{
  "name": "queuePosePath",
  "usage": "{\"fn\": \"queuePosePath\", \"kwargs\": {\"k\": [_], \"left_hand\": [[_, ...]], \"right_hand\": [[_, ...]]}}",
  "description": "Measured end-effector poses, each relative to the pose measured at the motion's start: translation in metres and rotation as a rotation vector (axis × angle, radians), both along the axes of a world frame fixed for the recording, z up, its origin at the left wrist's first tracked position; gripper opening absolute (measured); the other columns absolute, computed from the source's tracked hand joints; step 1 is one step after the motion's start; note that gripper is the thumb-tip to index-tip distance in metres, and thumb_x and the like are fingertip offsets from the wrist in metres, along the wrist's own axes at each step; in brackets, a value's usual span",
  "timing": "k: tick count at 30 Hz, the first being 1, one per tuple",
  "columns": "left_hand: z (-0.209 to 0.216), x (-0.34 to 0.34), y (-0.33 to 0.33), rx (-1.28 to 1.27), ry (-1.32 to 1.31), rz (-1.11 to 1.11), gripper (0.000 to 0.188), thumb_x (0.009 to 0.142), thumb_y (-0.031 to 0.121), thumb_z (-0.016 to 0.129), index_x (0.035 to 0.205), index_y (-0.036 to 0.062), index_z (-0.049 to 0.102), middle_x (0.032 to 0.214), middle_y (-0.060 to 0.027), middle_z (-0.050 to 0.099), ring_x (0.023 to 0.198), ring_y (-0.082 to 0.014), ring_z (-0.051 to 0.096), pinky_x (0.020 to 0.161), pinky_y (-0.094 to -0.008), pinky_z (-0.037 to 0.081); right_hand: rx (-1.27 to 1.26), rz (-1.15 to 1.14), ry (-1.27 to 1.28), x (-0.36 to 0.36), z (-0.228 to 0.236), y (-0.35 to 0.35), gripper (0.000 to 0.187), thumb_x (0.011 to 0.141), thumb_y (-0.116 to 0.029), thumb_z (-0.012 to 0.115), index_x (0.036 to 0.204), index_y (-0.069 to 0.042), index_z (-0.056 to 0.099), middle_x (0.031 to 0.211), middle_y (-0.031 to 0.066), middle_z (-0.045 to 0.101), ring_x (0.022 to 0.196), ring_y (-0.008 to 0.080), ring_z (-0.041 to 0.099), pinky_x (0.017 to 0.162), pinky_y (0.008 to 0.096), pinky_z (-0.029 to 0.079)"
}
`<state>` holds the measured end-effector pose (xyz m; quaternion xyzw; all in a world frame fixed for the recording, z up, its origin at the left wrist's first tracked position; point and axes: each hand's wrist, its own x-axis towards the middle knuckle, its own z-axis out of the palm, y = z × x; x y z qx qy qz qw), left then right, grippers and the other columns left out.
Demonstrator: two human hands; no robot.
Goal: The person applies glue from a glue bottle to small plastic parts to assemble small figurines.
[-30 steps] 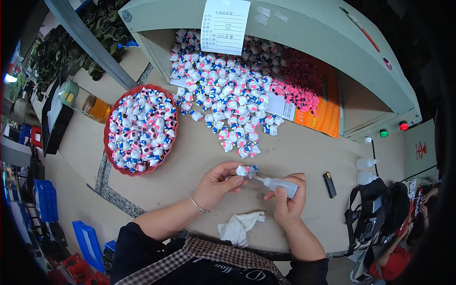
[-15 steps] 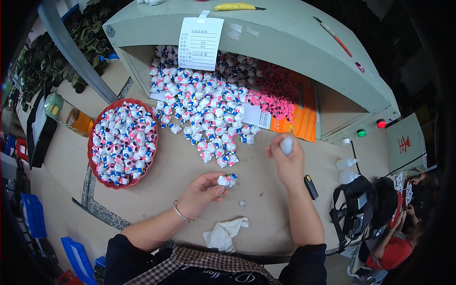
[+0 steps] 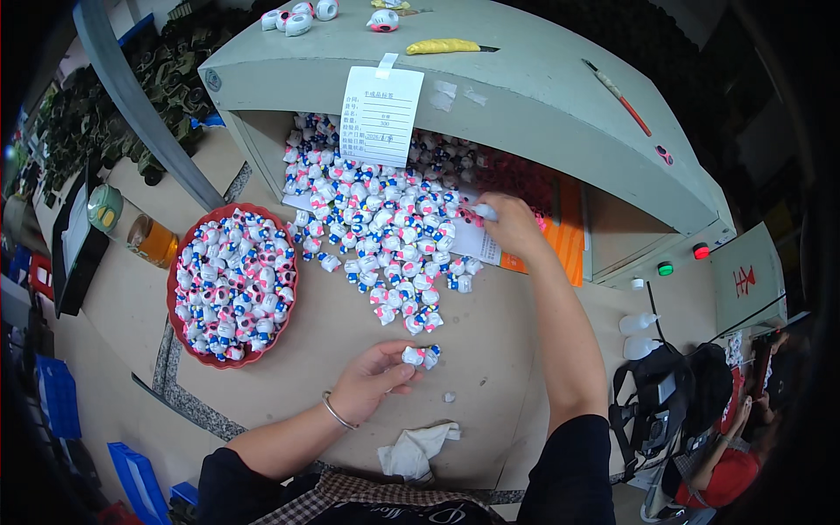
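Figurine (image 3: 418, 356) is being pinched in left hand (image 3: 372, 385) low on worktop (image 3: 490, 367) | right hand (image 3: 512, 226) is being closed on small white piece (image 3: 484, 212) at figurine pile (image 3: 385, 227) | red tray (image 3: 179, 262) is being left aside.

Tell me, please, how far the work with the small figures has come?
The red tray is already heaped with small figures. In hand: the left hand pinches one figure on the table, and the right hand reaches into the loose pile, holding something small and white. That large pile looks left to handle.
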<state>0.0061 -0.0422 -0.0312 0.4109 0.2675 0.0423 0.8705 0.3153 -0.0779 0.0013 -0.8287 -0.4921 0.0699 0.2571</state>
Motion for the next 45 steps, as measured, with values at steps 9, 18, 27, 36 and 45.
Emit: {"fn": "queuePosePath", "kwargs": {"k": [9, 18, 27, 36, 45], "left_hand": [[-0.001, 0.003, 0.000, -0.015, -0.008, -0.013, 0.032, 0.082, 0.006, 0.055, 0.113, 0.0107, 0.050, 0.099, -0.0044, 0.058, 0.086, -0.0139, 0.058, 0.066, -0.0230, 0.049], [-0.001, 0.001, 0.000, 0.001, 0.008, -0.036, 0.032, 0.082, 0.007, 0.056, 0.113, 0.0105, 0.050, 0.099, -0.0046, 0.058, 0.086, -0.0147, 0.059, 0.066, -0.0233, 0.049], [0.003, 0.003, 0.000, 0.003, 0.004, -0.042, 0.031, 0.083, 0.007, 0.055, 0.113, 0.0100, 0.049, 0.099, -0.0043, 0.057, 0.087, -0.0146, 0.059, 0.067, -0.0229, 0.049], [0.007, -0.004, -0.009, 0.018, -0.135, -0.173, 0.034, 0.085, 0.010, 0.052, 0.117, 0.0079, 0.044, 0.108, -0.0043, 0.053, 0.092, -0.0138, 0.055, 0.072, -0.0246, 0.046], [0.015, -0.009, -0.025, 0.053, -0.229, -0.229, 0.034, 0.085, 0.006, 0.050, 0.118, 0.0068, 0.043, 0.108, -0.0063, 0.053, 0.089, -0.0133, 0.057, 0.069, -0.0226, 0.048]], "right_hand": [[0.064, 0.217, -0.062, 0.005, -0.007, 0.000, 0.033, 0.062, 0.006, 0.052, 0.093, -0.004, 0.059, 0.101, 0.0109, 0.058, 0.098, 0.0289, 0.051, 0.087, 0.0353, 0.040], [0.044, -0.037, 0.153, -0.018, 0.016, -0.031, 0.024, 0.069, -0.003, 0.056, 0.092, -0.003, 0.058, 0.095, 0.0150, 0.057, 0.087, 0.0323, 0.054, 0.077, 0.0382, 0.044], [0.115, -0.127, -0.079, -0.035, -0.021, -0.035, 0.020, 0.073, -0.009, 0.060, 0.091, 0.001, 0.054, 0.087, 0.0166, 0.056, 0.076, 0.0313, 0.056, 0.067, 0.0380, 0.045], [0.351, -0.272, 1.052, -0.158, 0.025, -0.109, 0.009, 0.075, 0.001, 0.056, 0.082, -0.003, 0.051, 0.070, 0.0013, 0.051, 0.054, 0.0076, 0.048, 0.045, 0.0199, 0.037], [0.496, -0.182, 0.795, -0.203, 0.000, -0.120, 0.006, 0.079, -0.002, 0.058, 0.084, -0.002, 0.054, 0.087, 0.0048, 0.053, 0.067, 0.0089, 0.054, 0.049, 0.0217, 0.044]]}}
